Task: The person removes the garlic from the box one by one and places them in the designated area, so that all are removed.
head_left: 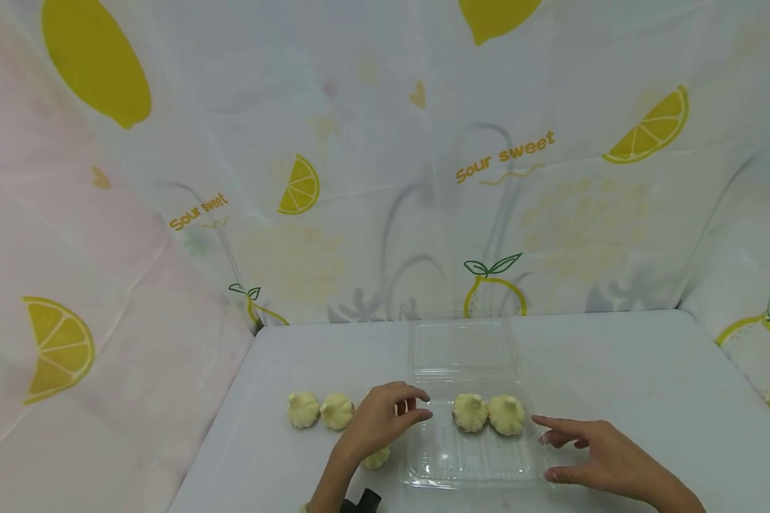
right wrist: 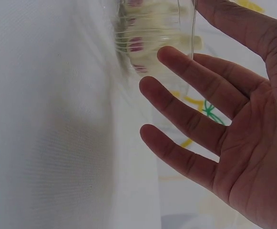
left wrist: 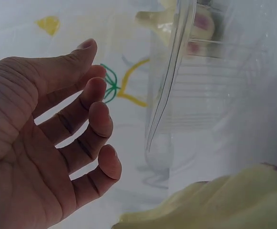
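Note:
An opened clear plastic clamshell box (head_left: 423,467) lies on the white table, its lid (head_left: 462,347) folded back toward the wall. Two pale yellow garlic bulbs (head_left: 507,415) sit side by side in its base. Over the box's left edge, my left hand (head_left: 381,417) has loosely bent fingers and nothing between them. My right hand (head_left: 599,456) is spread at the box's right side; whether its fingertips touch the wall I cannot tell. Left of the box are two more garlic bulbs (head_left: 304,410), and another garlic bulb (head_left: 376,459) is partly hidden by my left wrist.
A lemon-printed cloth (head_left: 359,249) hangs behind and beside the white table (head_left: 648,377). A black object (head_left: 367,501), perhaps part of wrist gear, shows beside the left forearm at the bottom edge.

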### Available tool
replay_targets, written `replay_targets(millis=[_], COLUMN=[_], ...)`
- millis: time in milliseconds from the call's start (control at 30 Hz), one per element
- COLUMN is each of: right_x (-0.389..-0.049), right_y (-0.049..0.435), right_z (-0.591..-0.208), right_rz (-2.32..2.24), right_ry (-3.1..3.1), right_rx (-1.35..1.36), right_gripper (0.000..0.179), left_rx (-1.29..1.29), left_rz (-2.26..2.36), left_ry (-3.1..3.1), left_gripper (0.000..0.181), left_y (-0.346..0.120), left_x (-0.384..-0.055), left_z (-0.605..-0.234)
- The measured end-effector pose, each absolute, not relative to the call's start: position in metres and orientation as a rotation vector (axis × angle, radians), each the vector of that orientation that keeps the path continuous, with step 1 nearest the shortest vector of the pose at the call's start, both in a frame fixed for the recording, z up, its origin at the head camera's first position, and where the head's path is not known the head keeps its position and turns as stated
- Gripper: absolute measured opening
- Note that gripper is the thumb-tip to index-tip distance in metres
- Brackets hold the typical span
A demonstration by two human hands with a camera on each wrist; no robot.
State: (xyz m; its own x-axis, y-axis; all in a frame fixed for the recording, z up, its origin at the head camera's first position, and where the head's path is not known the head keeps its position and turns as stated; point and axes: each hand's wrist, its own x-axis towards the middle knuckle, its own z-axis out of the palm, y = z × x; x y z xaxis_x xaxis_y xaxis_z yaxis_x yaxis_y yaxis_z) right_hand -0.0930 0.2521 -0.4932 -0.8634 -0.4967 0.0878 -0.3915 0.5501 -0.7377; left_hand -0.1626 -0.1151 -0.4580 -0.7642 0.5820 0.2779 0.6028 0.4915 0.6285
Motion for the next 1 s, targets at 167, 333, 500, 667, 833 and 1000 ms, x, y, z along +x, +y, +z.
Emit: replay_targets(millis=[167,333,500,667,833,1000], right_x=[-0.093,-0.093,-0.094,-0.094,-0.094,-0.093], right_y=[0.252,0.252,0.251,0.251,0.251,0.25], right_z=[-0.493,-0.491,-0.491,-0.491,-0.491,-0.49], right_rz=[-1.219,-1.221,-1.221,-1.231,-1.211,-1.209], right_ry=[2.648,2.633,2.635,2.636,2.643,2.647], right_rx=[-0.763,-0.758,-0.765,-0.775,-0.746,-0.747], right_gripper=[0.067,0.067,0.067,0.067,0.068,0.068], left_rx=[-1.052,-1.021,-0.99,-0.952,-0.921,-0.897], left_rz=[-1.168,-1.201,-1.249,-1.245,-1.234,-1.246], left_ry=[-2.695,-2.724,-2.714,-2.749,-2.791,-2.775], left_gripper=[0.016,0.015,0.017,0.021,0.022,0.021], left_y=[-0.101,-0.088,-0.076,-0.065,-0.056,-0.047], left_x=[-0.168,-0.17,-0.172,-0.173,-0.171,-0.168], left_z=[-0.463,-0.463,-0.464,-0.467,-0.466,-0.464])
